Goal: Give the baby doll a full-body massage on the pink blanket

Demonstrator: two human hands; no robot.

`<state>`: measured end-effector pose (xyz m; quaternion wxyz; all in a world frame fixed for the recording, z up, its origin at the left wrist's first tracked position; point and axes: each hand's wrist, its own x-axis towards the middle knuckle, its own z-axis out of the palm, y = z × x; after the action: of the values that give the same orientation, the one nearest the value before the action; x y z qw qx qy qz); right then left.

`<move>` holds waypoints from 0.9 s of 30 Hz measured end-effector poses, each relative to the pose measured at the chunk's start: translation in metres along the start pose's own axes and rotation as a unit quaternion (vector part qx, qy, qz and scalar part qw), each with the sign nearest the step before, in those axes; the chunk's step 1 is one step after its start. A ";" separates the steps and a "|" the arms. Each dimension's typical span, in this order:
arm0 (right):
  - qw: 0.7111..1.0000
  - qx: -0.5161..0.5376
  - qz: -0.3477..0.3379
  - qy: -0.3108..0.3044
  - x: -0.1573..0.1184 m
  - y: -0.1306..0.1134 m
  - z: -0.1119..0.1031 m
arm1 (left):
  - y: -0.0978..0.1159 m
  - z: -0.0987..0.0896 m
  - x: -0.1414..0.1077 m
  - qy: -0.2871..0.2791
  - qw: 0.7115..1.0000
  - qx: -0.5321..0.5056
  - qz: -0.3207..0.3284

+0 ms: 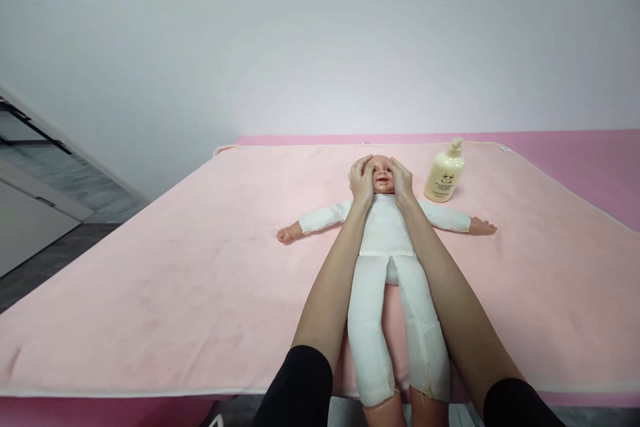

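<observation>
Black fabric sleeves point(297, 387) sit closest to the camera I watch from afar, baring forearms point(330, 280) that end in the left hand point(361, 181) and right hand point(403, 181), both unclenched and cupped against opposite sides of the head point(383, 181) of a white cloth-bodied doll point(385, 227). I see it lying face up, arms spread, on a pale-pink plush blanket point(200, 267), lower legs past the near edge; a pale-yellow pump bottle point(444, 177) stands near its head on the right, before a white wall point(300, 67).

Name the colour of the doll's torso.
The doll's torso is white, best seen in the head view.
</observation>
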<state>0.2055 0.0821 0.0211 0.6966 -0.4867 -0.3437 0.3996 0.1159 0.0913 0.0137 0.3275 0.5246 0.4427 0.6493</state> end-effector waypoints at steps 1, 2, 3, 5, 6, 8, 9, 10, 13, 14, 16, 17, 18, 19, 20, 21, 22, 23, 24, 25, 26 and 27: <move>1.000 -0.008 -0.005 -0.006 0.000 0.001 -0.001 | 0.000 0.000 -0.001 -0.006 1.000 0.000 0.000; 1.000 -0.017 -0.007 -0.012 0.000 0.002 -0.001 | 0.000 -0.001 -0.001 -0.012 1.000 -0.003 -0.002; 1.000 -0.027 -0.005 -0.014 0.000 0.002 -0.002 | 0.001 -0.001 -0.002 -0.018 1.000 -0.010 -0.005; 0.999 -0.037 0.003 -0.017 0.001 0.002 -0.005 | 0.004 -0.002 -0.003 -0.029 0.999 -0.027 -0.016; 0.999 -0.037 0.008 -0.019 0.001 0.001 -0.006 | 0.006 -0.002 -0.003 -0.035 0.999 -0.034 -0.023; 0.999 -0.029 0.015 -0.027 0.000 -0.001 -0.007 | 0.009 -0.003 -0.003 -0.040 0.998 -0.039 -0.034; 0.999 -0.025 0.022 -0.028 0.000 -0.003 -0.008 | 0.011 -0.003 -0.003 -0.039 0.998 -0.039 -0.039; 0.999 -0.022 0.031 -0.027 0.000 -0.004 -0.008 | 0.012 -0.003 -0.002 -0.034 0.998 -0.039 -0.043; 0.998 -0.022 0.054 -0.019 0.000 -0.007 -0.006 | 0.013 -0.004 -0.001 -0.017 0.996 -0.058 -0.058; 0.998 -0.024 0.051 -0.013 0.001 -0.007 -0.005 | 0.012 -0.004 -0.001 -0.013 0.996 -0.070 -0.062; 0.999 -0.029 0.036 -0.001 0.004 -0.004 -0.003 | 0.010 -0.004 0.000 -0.008 0.994 -0.092 -0.065; 0.999 -0.030 0.028 0.005 0.005 -0.003 -0.002 | 0.009 -0.004 0.000 -0.008 0.993 -0.101 -0.064; 0.999 -0.030 0.024 0.009 0.007 -0.001 -0.002 | 0.008 -0.004 0.000 -0.009 0.992 -0.107 -0.063; 0.999 -0.029 0.022 0.010 0.008 0.002 -0.002 | 0.007 -0.004 0.000 -0.009 0.992 -0.110 -0.062; 0.999 -0.028 0.020 0.009 0.009 0.004 -0.002 | 0.006 -0.004 0.000 -0.009 0.992 -0.112 -0.062; 0.999 -0.028 0.017 0.008 0.010 0.006 -0.002 | 0.005 -0.004 0.000 -0.010 0.992 -0.112 -0.064; 1.000 -0.028 0.012 0.007 0.011 0.008 -0.002 | 0.005 -0.004 0.000 -0.011 0.991 -0.111 -0.068; 1.000 -0.028 0.006 0.005 0.012 0.010 -0.002 | 0.005 -0.004 0.000 -0.011 0.991 -0.110 -0.073; 1.000 -0.027 0.000 0.005 0.012 0.011 -0.002 | 0.005 -0.004 0.000 -0.009 0.991 -0.108 -0.077; 1.000 -0.027 -0.005 0.005 0.013 0.012 -0.002 | 0.005 -0.004 0.001 -0.008 0.991 -0.106 -0.079; 1.000 -0.027 -0.009 0.005 0.012 0.012 -0.002 | 0.006 -0.004 0.001 -0.006 0.991 -0.104 -0.078; 1.000 -0.028 -0.011 0.005 0.012 0.012 -0.002 | 0.006 -0.004 0.001 -0.004 0.992 -0.103 -0.076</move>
<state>0.2096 0.0949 0.0099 0.6886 -0.5043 -0.3566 0.3799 0.1122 0.0887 0.0191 0.4299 0.4551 0.4112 0.6625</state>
